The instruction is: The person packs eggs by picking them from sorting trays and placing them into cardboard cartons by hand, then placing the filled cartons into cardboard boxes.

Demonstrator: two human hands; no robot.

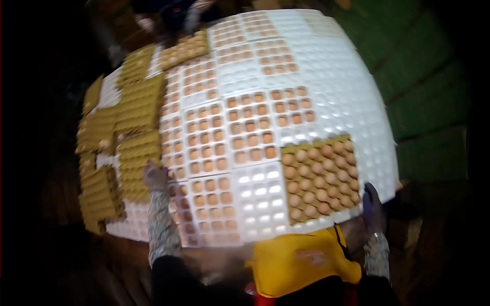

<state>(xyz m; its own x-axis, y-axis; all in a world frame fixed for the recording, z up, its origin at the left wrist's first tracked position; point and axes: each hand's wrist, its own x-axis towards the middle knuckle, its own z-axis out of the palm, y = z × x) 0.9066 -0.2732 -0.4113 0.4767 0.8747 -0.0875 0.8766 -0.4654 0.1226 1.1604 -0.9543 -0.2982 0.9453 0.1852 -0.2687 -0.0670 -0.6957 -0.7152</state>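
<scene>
My left hand [155, 177] is at the right edge of an empty brown pulp egg tray [139, 166], its fingers apart; blur hides whether it touches the tray. My right hand [373, 208], in a dark purplish glove, stands beside the lower right corner of a pulp tray full of brown eggs [321, 178]. Its fingers point away from me, apart from the eggs. Under the full tray lie white moulded trays [261, 196] with bare cells. Between my hands, more white trays hold brown eggs [205, 137] in their cells.
Several empty pulp trays [138, 104] are piled along the left side. Another person's hand [202, 4] shows at the far edge, near a pulp tray with eggs [185, 51]. A yellow bag [301, 262] hangs at my front, against the near edge.
</scene>
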